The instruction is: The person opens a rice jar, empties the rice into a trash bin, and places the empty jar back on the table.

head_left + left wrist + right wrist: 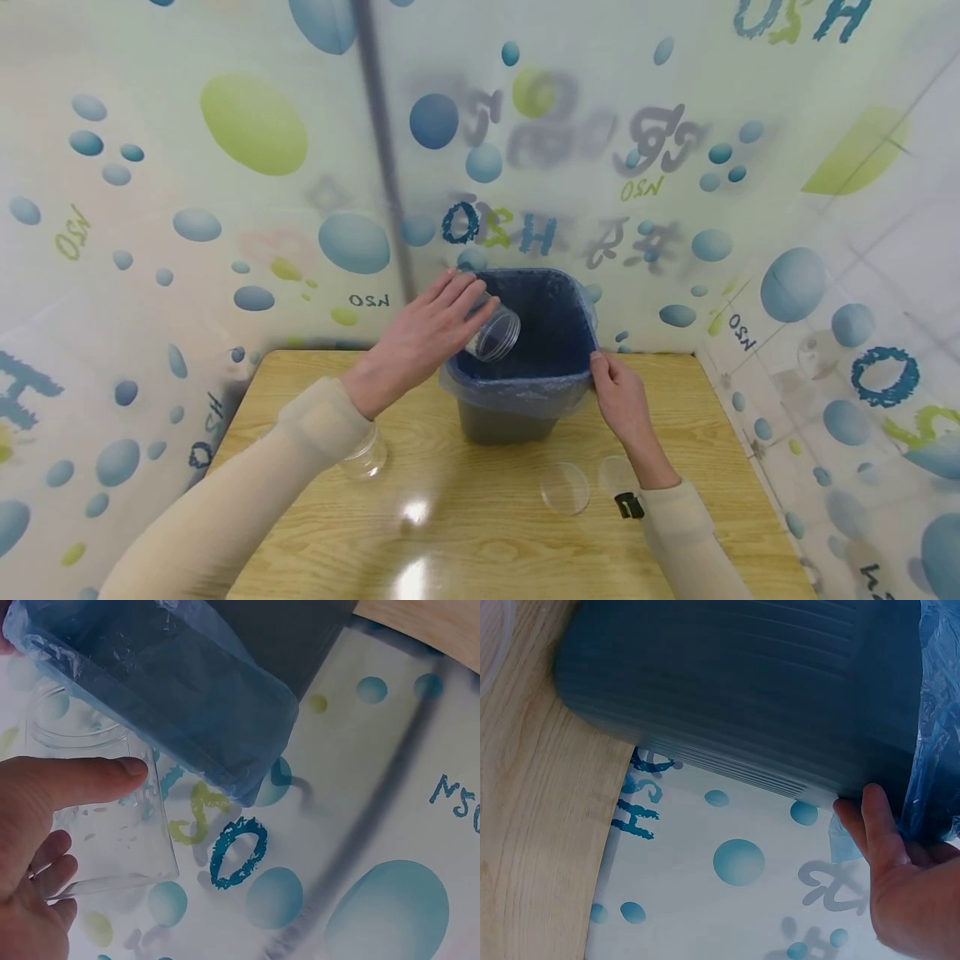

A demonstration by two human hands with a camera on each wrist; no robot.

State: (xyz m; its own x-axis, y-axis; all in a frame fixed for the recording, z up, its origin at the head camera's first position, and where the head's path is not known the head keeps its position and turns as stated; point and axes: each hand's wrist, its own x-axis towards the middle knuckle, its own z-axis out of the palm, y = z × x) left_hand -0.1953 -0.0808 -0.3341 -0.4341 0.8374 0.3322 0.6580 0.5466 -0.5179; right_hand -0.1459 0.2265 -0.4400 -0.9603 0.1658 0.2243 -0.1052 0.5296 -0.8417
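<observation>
My left hand grips a clear jar, tipped with its threaded mouth over the bin's opening. In the left wrist view the thumb lies along the side of the jar, and small specks show on its wall. The grey bin stands on the table, lined with a blue plastic bag folded over its rim. At the bin's right rim, my right hand holds the edge, thumb on top. Its fingers press against the bin's outer wall below the bag in the right wrist view.
Another clear jar stands on the wooden table, partly behind the left forearm. Two clear round lids, one nearer the middle and one by the right wrist, lie in front of the bin. A printed curtain hangs behind.
</observation>
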